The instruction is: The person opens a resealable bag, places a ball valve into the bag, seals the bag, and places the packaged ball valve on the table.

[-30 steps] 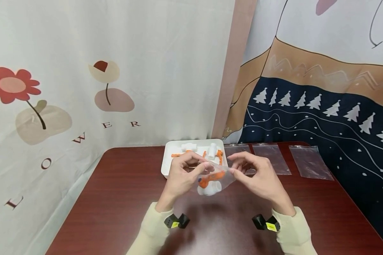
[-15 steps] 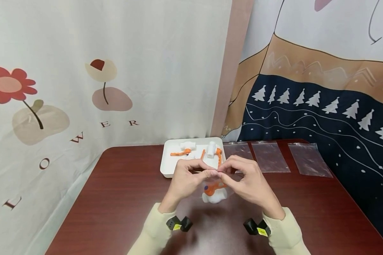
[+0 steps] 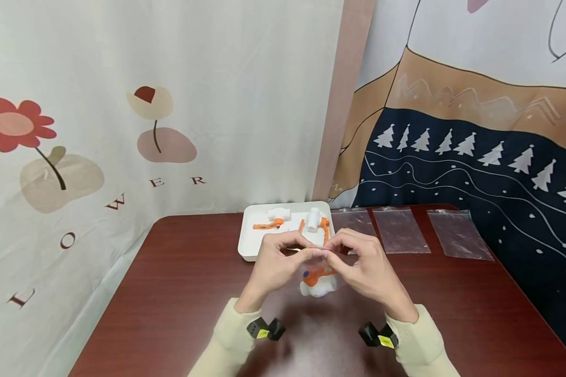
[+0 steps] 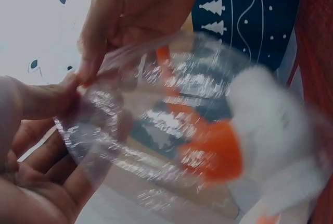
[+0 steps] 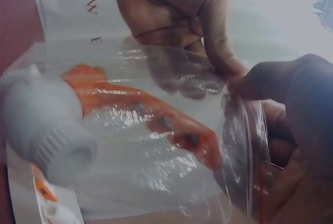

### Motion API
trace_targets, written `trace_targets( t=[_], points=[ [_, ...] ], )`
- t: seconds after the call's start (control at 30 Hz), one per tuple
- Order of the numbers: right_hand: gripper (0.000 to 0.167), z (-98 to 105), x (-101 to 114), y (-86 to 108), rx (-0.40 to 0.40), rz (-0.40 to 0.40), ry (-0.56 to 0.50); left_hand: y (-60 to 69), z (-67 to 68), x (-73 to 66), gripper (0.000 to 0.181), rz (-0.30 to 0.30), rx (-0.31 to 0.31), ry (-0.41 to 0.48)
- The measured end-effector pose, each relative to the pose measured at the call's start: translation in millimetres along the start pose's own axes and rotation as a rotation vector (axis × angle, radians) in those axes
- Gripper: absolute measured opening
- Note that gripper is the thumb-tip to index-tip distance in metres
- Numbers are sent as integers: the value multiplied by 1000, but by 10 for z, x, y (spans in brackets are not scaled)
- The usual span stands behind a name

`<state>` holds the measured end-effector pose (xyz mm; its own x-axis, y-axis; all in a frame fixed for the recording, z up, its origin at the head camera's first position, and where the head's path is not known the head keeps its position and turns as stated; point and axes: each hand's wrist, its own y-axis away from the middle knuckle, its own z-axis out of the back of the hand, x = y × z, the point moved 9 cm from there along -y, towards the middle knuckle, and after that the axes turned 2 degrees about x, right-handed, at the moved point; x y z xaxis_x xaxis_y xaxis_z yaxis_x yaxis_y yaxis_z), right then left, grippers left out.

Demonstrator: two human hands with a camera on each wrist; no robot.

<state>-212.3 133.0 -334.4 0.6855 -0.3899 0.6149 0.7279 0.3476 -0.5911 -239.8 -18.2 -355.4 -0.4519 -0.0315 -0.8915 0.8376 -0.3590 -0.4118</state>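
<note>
Both hands meet above the table at the top edge of a clear zip bag (image 4: 156, 125). My left hand (image 3: 277, 264) pinches that edge between thumb and fingers. Fingertips almost touching it, my right hand (image 3: 365, 266) pinches the same edge. Inside the bag hangs a white plastic ball valve (image 3: 322, 287) with an orange lever handle (image 5: 156, 112). In the right wrist view, the zip strip (image 5: 250, 151) runs beside the fingers, with a red line along it. Whether the zip is fully closed cannot be seen.
Behind the hands stands a white tray (image 3: 246, 241) with more white valves (image 3: 279, 213) and orange handles (image 3: 266, 225). Flat clear bags (image 3: 401, 230) lie along the back right of the dark red table (image 3: 179, 293). Printed curtains (image 3: 245, 104) hang behind it.
My right hand has moved left along the bag's edge until it meets my left hand. The bag and valve have shifted slightly right and down. The last half second shows little movement.
</note>
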Motion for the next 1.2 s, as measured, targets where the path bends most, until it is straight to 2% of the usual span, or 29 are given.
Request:
trace_targets(
  t=[0.1, 0.23, 0.3, 0.43, 0.53, 0.77, 0.97, 1.2],
  points=[
    [14, 6, -21, -1, 21, -3, -11, 3, 18, -23, 7, -29, -27, 37],
    [14, 19, -17, -5, 31, 22, -28, 8, 54, -15, 6, -15, -50, 57],
    [13, 23, -9, -5, 27, 31, -41, 3, 47, -8, 5, -14, -29, 61],
    [13, 40, 12, 1, 11, 45, -53, -5, -28, -2, 7, -19, 60, 77],
    [14, 51, 15, 3, 10, 45, -57, -4, -65, -7, 9, -37, 79, 79],
    [16, 52, -6, -6, -2, 36, -46, 11, -56, -27, 6, -35, -8, 79],
    [19, 77, 8, -12, -37, 46, -34, 11, -11, -58, 7, -53, -71, 15],
    [17, 68, -30, -10, -32, 23, -29, 15, 34, -65, 8, -52, -93, 11]
  ],
)
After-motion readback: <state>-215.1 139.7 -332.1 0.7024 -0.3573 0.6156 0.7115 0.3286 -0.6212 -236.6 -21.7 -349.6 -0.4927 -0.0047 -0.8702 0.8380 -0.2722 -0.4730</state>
